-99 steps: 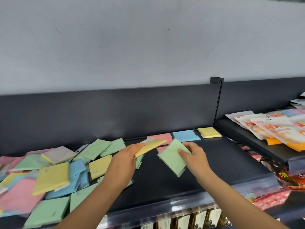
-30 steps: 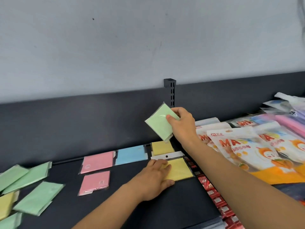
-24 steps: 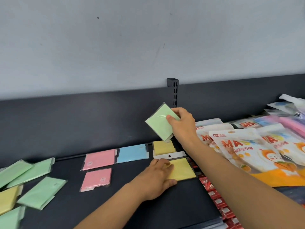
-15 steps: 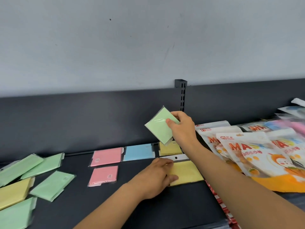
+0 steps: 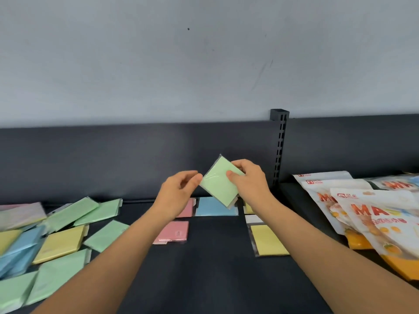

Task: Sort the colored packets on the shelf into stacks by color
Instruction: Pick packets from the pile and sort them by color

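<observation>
A green packet [image 5: 217, 184] is held tilted above the dark shelf [image 5: 215, 268]. My right hand [image 5: 249, 184] grips its right side, and my left hand [image 5: 179, 193] pinches its left corner with thumb and fingers. Under the hands lie a blue packet [image 5: 210, 209] and a pink packet [image 5: 187, 209], partly hidden. Another pink packet [image 5: 173, 232] lies nearer me. A yellow packet [image 5: 268, 242] rests at the shelf's right, with one more yellow packet [image 5: 249, 208] behind it, mostly hidden by my right wrist. A mixed pile of green, yellow, blue packets [image 5: 45, 241] fills the left.
Large orange-and-white snack bags [image 5: 367, 214] lie on the neighbouring shelf to the right. A slotted black upright [image 5: 280, 150] divides the two shelves. A dark back panel [image 5: 113, 159] stands under a grey wall.
My left hand left the yellow packet on the shelf and rose to the green packet's left corner. The right hand brought the green packet lower and leftward. The camera view shifted left.
</observation>
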{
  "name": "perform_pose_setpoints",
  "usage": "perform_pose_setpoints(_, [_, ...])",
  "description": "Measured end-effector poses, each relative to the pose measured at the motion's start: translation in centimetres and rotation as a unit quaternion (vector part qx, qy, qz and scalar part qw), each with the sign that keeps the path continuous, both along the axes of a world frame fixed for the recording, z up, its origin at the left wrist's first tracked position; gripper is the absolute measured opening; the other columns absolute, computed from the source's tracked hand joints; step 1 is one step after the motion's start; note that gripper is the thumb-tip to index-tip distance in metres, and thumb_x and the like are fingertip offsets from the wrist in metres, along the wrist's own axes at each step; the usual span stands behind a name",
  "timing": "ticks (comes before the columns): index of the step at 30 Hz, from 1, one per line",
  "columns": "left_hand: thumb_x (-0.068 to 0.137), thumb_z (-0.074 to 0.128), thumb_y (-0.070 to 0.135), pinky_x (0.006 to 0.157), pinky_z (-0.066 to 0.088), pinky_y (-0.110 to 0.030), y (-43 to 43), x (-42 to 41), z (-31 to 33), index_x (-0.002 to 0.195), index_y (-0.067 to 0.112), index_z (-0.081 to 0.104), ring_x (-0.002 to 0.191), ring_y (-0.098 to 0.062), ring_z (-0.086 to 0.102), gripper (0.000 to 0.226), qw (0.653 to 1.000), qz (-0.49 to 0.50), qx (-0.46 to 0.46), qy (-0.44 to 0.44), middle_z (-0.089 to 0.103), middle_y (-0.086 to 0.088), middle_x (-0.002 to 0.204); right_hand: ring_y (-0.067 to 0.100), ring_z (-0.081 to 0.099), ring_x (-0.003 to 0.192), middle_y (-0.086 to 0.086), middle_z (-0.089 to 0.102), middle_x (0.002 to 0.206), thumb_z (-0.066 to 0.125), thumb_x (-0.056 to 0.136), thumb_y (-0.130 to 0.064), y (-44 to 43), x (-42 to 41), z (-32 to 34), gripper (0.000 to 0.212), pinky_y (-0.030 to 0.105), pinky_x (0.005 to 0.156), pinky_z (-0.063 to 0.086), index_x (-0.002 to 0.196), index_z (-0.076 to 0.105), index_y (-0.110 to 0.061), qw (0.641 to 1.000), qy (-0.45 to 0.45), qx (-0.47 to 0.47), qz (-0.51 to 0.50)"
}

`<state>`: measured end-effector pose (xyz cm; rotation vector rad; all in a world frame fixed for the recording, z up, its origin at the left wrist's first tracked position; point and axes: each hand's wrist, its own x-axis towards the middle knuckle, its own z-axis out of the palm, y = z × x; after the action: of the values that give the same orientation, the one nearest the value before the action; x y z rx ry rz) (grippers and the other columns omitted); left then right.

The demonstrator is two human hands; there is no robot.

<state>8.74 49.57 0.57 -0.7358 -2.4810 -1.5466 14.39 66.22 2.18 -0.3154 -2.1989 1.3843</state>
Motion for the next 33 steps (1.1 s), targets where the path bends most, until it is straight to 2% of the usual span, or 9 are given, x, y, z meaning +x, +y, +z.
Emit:
perform_pose_setpoints(3, [0.090,0.058,0.028,0.080,0.046,-0.010,-1.1,0.1,1.2,0.126,0.014,0.055,0.095,-0.003,0.059,0.038,1.000,-0.028,0.004,0.009,0.063,0.008,0.107,0.013,0.060,0.094,-0.001,0.064,0.106,0.059,0.089,-0.015,-1.6,-0.5,0.0,0.018,0.023,0.070,0.047,0.107,0.063,-0.017,0.997,-0.012,0.024,0.073])
perform_pose_setpoints(8, [0.088,0.062,0.015,0.064,0.048,-0.011,-3.8,-0.7,2.3,0.114,0.017,0.061,0.073,-0.004,0.064,0.026,0.999,-0.032,-0.001,0.022,0.066,0.010,0.081,0.012,0.060,0.093,-0.006,0.064,0.099,0.068,0.083,-0.015,-4.9,-1.6,-0.1,0.026,0.025,0.080,0.050,0.108,0.066,-0.020,0.987,0.010,0.025,0.156])
perform_pose_setpoints(14, [0.087,0.062,0.010,0.075,0.057,-0.037,-8.5,-2.3,2.5,0.093,0.015,0.057,0.087,-0.021,0.066,0.010,0.990,0.040,0.122,-0.050,0.066,-0.008,0.094,0.011,0.060,0.100,-0.006,0.064,0.102,0.073,0.080,-0.023,-8.5,-3.7,-0.6,0.062,0.037,0.092,0.051,0.134,0.042,-0.020,0.985,-0.018,-0.082,0.148])
perform_pose_setpoints(16, [0.087,0.062,0.008,0.073,0.058,-0.037,-10.3,-3.1,2.1,0.091,0.014,0.055,0.089,-0.023,0.066,0.010,0.985,0.045,0.149,-0.076,0.064,-0.010,0.095,0.009,0.059,0.099,-0.009,0.063,0.099,0.070,0.083,-0.023,-9.9,-4.5,-0.9,0.059,0.034,0.093,0.049,0.135,0.041,-0.020,0.983,-0.038,-0.082,0.157])
perform_pose_setpoints(19, [0.088,0.060,0.008,0.066,0.058,-0.029,-13.1,-4.3,1.5,0.091,0.012,0.053,0.085,-0.020,0.066,0.009,0.980,0.052,0.168,-0.087,0.063,-0.009,0.093,0.009,0.054,0.104,-0.004,0.056,0.119,0.067,0.086,-0.025,-12.8,-6.0,-1.2,0.052,0.029,0.093,0.046,0.132,0.045,-0.019,0.988,-0.031,-0.059,0.137])
perform_pose_setpoints(24, [0.089,0.061,0.012,0.074,0.057,-0.037,-18.3,-7.4,0.8,0.088,0.018,0.052,0.088,-0.021,0.065,0.010,0.979,0.099,0.162,-0.076,0.062,-0.009,0.097,0.016,0.057,0.107,-0.002,0.058,0.120,0.046,0.096,-0.035,-17.6,-9.0,-2.6,0.023,0.038,0.097,0.047,0.115,0.054,-0.024,0.988,-0.075,-0.071,0.114])
perform_pose_setpoints(26, [0.088,0.061,0.011,0.072,0.056,-0.038,-20.4,-8.7,0.7,0.086,0.018,0.052,0.085,-0.023,0.064,0.011,0.979,0.105,0.162,-0.069,0.062,-0.010,0.096,0.016,0.057,0.106,-0.001,0.060,0.119,0.047,0.095,-0.031,-19.3,-9.8,-3.5,0.022,0.033,0.092,0.049,0.113,0.057,-0.022,0.984,-0.124,-0.028,0.122])
perform_pose_setpoints(29, [0.088,0.061,0.011,0.071,0.057,-0.038,-23.5,-10.7,0.3,0.087,0.017,0.052,0.081,-0.023,0.063,0.011,0.980,0.106,0.153,-0.075,0.062,-0.012,0.097,0.013,0.050,0.117,0.000,0.053,0.133,0.067,0.085,-0.030,-21.8,-10.4,-4.8,0.051,0.023,0.091,0.041,0.131,0.050,-0.015,0.955,-0.211,0.063,0.198])
perform_pose_setpoints(33, [0.088,0.062,0.012,0.072,0.057,-0.037,-26.5,-12.8,-0.5,0.088,0.016,0.053,0.086,-0.027,0.064,0.010,0.982,0.084,0.141,-0.092,0.063,-0.014,0.100,0.015,0.044,0.129,-0.002,0.043,0.143,0.081,0.069,-0.037,-24.2,-10.9,-5.8,0.085,0.025,0.100,0.039,0.141,0.039,-0.019,0.916,-0.293,0.184,0.206])
